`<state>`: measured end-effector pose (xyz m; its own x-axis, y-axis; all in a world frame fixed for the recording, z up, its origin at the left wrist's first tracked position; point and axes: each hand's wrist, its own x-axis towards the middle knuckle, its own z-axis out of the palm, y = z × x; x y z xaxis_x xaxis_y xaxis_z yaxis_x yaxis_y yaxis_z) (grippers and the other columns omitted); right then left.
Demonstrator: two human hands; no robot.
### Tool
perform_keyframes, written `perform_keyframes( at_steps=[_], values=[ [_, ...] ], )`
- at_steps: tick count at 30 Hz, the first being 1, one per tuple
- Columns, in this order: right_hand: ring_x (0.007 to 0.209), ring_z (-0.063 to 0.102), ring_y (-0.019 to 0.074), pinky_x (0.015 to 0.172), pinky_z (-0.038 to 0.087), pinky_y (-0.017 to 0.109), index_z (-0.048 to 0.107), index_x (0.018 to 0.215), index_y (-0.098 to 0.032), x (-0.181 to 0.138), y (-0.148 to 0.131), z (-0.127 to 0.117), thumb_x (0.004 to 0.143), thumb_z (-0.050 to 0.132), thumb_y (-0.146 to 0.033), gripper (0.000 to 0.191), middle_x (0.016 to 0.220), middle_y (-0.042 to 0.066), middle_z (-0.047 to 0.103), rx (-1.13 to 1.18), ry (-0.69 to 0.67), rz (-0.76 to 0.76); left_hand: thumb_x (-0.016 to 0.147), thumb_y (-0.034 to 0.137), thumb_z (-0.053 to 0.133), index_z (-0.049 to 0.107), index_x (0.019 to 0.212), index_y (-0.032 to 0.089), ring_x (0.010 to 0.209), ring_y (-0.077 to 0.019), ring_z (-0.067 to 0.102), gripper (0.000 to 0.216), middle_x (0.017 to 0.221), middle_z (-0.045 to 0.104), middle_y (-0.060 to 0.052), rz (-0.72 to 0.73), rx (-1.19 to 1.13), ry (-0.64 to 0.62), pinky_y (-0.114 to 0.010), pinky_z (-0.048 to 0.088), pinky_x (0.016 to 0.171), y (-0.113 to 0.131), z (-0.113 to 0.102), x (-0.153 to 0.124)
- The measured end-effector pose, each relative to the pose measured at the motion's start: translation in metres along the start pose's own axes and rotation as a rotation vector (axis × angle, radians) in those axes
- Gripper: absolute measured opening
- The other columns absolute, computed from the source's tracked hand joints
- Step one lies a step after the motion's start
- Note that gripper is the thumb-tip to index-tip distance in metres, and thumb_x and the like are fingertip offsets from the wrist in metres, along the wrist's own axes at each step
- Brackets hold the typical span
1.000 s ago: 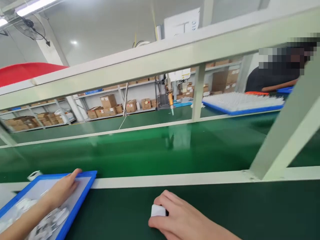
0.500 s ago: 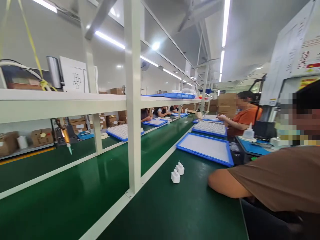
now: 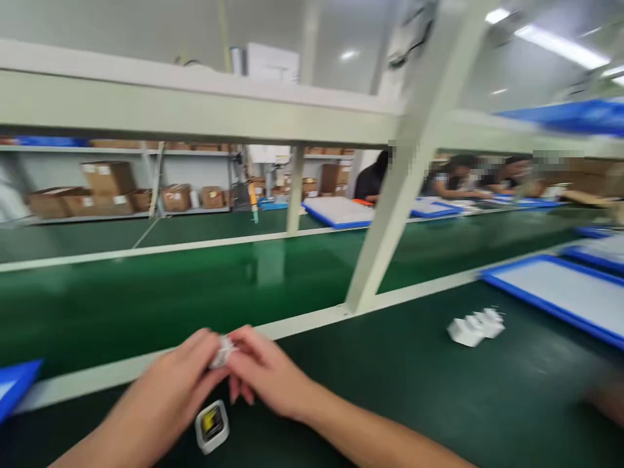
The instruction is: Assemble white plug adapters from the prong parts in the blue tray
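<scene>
My left hand [image 3: 168,390] and my right hand [image 3: 266,374] meet over the green bench, fingertips pinched together on one small white part [image 3: 223,351]. Motion blur hides its shape. Just below them a small white square piece with a yellow and black face [image 3: 212,426] lies on the mat. Two white plug-like parts [image 3: 475,327] stand further right on the mat, out of reach of both hands.
A cream frame post [image 3: 390,214] slants up from the rail ahead. A green conveyor belt [image 3: 195,292] runs behind the rail. Blue-rimmed trays [image 3: 560,296] lie at right, a blue tray corner [image 3: 14,383] at left. Other people sit along the far side.
The view swung right toward neighbouring workers, then back. My hands, earlier apart on a tray and on a white block, have come together on a small white part.
</scene>
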<state>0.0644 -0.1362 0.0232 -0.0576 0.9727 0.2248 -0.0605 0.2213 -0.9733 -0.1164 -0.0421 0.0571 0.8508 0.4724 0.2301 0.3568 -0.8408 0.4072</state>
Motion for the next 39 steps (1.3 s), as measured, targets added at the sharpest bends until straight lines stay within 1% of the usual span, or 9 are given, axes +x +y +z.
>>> perform_keyframes(
  at_steps=[3, 8, 11, 17, 21, 26, 30, 34, 39],
  values=[
    [0.051, 0.047, 0.01, 0.046, 0.036, 0.013, 0.046, 0.102, -0.017, 0.003, -0.004, -0.007, 0.102, 0.071, -0.058, 0.049, 0.065, -0.003, 0.054, 0.09, 0.038, -0.002, 0.105, 0.018, 0.048, 0.055, 0.096, 0.019, 0.083, -0.0187, 0.059, 0.01, 0.103, 0.057, -0.004, -0.036, -0.02, -0.109, -0.027, 0.046, 0.07, 0.024, -0.004, 0.008],
    [0.062, 0.053, 0.0128, 0.051, 0.042, 0.017, 0.05, 0.102, -0.015, 0.011, -0.006, -0.009, 0.099, 0.077, -0.053, 0.046, 0.081, 0.003, 0.06, 0.167, 0.054, 0.077, 0.105, 0.022, 0.06, 0.06, 0.111, 0.023, 0.1, -0.0194, 0.058, 0.006, 0.114, 0.057, -0.001, 0.005, -0.292, -0.177, -0.03, 0.045, 0.089, 0.023, -0.023, 0.009],
    [0.065, 0.055, 0.0145, 0.054, 0.046, 0.02, 0.054, 0.101, -0.014, 0.014, -0.005, -0.008, 0.097, 0.08, -0.053, 0.047, 0.085, 0.006, 0.062, 0.205, 0.085, 0.112, 0.092, 0.028, 0.08, 0.053, 0.136, 0.032, 0.114, -0.0216, 0.054, 0.051, 0.127, 0.053, 0.0, -0.071, -0.393, -0.271, -0.03, 0.042, 0.098, 0.01, -0.025, -0.015],
    [0.081, 0.059, 0.0127, 0.075, 0.051, 0.02, 0.063, 0.11, -0.014, 0.016, -0.008, -0.018, 0.09, 0.09, -0.051, 0.05, 0.094, 0.004, 0.061, 0.245, 0.252, 0.111, 0.085, 0.037, 0.079, 0.071, 0.096, 0.02, 0.08, -0.0163, 0.057, 0.021, 0.094, 0.062, 0.001, -0.248, -0.639, -0.277, -0.024, 0.043, 0.071, -0.006, 0.004, -0.016],
    [0.113, 0.061, 0.0264, 0.103, 0.05, 0.033, 0.064, 0.105, -0.011, 0.016, -0.009, -0.028, 0.083, 0.096, -0.053, 0.056, 0.113, 0.012, 0.064, 0.235, 0.332, 0.107, 0.091, 0.036, 0.067, 0.074, 0.103, 0.018, 0.087, -0.0188, 0.064, 0.022, 0.095, 0.069, -0.001, -0.137, -0.816, -0.238, -0.026, 0.048, 0.079, -0.006, 0.022, 0.013],
    [0.121, 0.058, 0.0336, 0.11, 0.046, 0.049, 0.065, 0.106, -0.013, 0.015, -0.006, -0.037, 0.087, 0.086, -0.066, 0.06, 0.118, 0.016, 0.065, 0.217, 0.426, 0.078, 0.095, 0.039, 0.068, 0.067, 0.126, 0.023, 0.107, -0.0227, 0.061, 0.035, 0.12, 0.065, -0.003, -0.09, -0.81, -0.158, -0.031, 0.048, 0.091, 0.005, 0.045, 0.026],
    [0.128, 0.052, 0.0353, 0.117, 0.037, 0.051, 0.074, 0.104, -0.012, 0.01, -0.011, -0.03, 0.094, 0.079, -0.068, 0.057, 0.126, 0.017, 0.061, 0.167, 0.371, 0.082, 0.075, 0.025, 0.094, 0.068, 0.112, 0.025, 0.117, -0.0244, 0.053, 0.045, 0.121, 0.062, 0.0, -0.064, -0.656, -0.114, -0.032, 0.043, 0.1, 0.011, 0.059, 0.022],
    [0.14, 0.039, 0.0337, 0.122, 0.025, 0.053, 0.077, 0.119, -0.023, 0.004, -0.012, -0.015, 0.107, 0.061, -0.066, 0.048, 0.139, 0.01, 0.055, -0.063, 0.16, 0.062, 0.078, 0.012, 0.088, 0.071, 0.11, 0.026, 0.117, -0.0211, 0.055, 0.038, 0.123, 0.062, 0.003, -0.215, -0.722, 0.002, -0.029, 0.044, 0.1, 0.011, 0.058, 0.025],
    [0.149, 0.02, 0.0294, 0.125, 0.017, 0.048, 0.067, 0.138, -0.037, 0.002, -0.009, -0.014, 0.111, 0.052, -0.065, 0.042, 0.158, -0.001, 0.031, -0.276, -0.017, 0.141, 0.083, 0.024, 0.082, 0.072, 0.115, 0.031, 0.12, -0.0255, 0.054, 0.035, 0.123, 0.064, 0.004, -0.207, -0.716, -0.065, -0.033, 0.047, 0.101, 0.009, 0.052, 0.025]
  ],
)
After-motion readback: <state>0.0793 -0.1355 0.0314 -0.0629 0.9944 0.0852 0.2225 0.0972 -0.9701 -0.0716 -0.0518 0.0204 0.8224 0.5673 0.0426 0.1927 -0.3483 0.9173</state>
